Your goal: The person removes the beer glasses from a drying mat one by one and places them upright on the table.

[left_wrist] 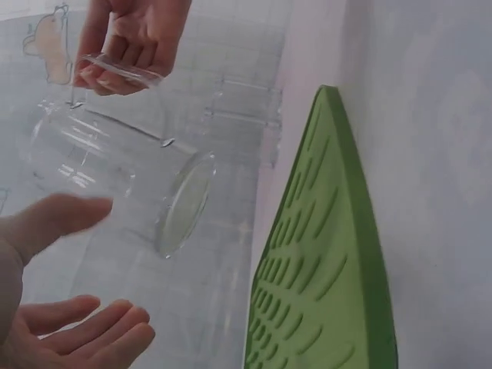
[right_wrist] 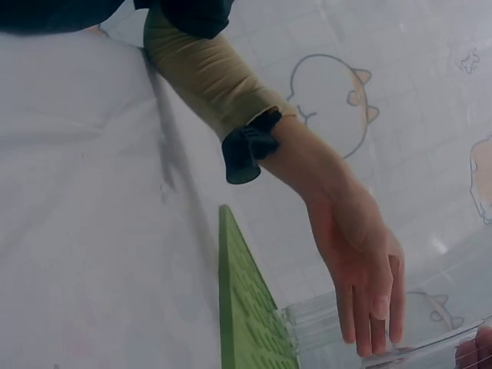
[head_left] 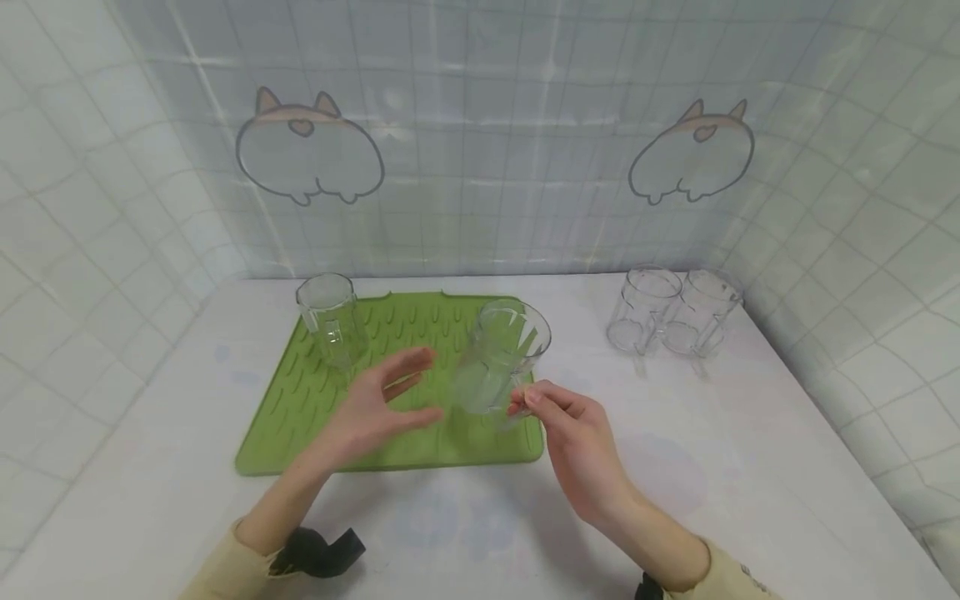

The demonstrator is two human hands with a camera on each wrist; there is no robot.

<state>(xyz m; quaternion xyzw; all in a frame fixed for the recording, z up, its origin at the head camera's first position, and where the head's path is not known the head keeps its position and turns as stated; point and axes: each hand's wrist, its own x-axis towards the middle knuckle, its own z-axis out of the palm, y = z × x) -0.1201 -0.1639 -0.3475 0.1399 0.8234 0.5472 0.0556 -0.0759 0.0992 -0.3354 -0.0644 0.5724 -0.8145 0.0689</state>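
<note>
My right hand (head_left: 581, 446) pinches the handle of a clear glass mug (head_left: 501, 358) between thumb and fingers. In the left wrist view that mug (left_wrist: 115, 157) hangs in the air, its base tilted toward the green mat. To the left of it, my left hand (head_left: 382, 408) is spread with thumb and fingers apart, a gap between them and the glass. Beneath both lies a green ridged drying mat (head_left: 300, 433). Another glass mug (head_left: 333, 321) stands upright on the mat's back left part, just beyond the left hand.
Two more glass mugs (head_left: 645, 308) stand side by side at the back right of the white table (head_left: 750, 467). Behind rises a tiled-pattern sheet (head_left: 495, 167) with cartoon animals, and similar walls flank both sides.
</note>
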